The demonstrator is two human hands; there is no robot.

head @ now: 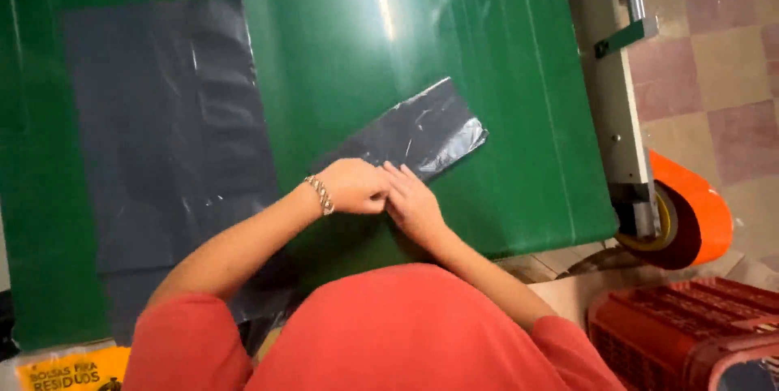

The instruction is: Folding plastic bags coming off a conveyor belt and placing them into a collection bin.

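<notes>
Hands meet at the near end of the folded dark plastic bag [414, 135] on the green surface [503, 75], left hand [353, 186] and right hand [412, 203] both pinching it, so tight, even, flat folds look best here.

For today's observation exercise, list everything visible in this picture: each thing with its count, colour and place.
folded plastic bag: one, dark grey, table middle, under both hands
flat plastic bags: a stack, dark grey, table left
table: one, green top
tape roll: one, orange, table's right end
crate: one, red, floor lower right
packet: one, yellow, lower left
bracelet: one, metal, left wrist
left hand: pressing the folded bag
right hand: pressing the folded bag
</notes>
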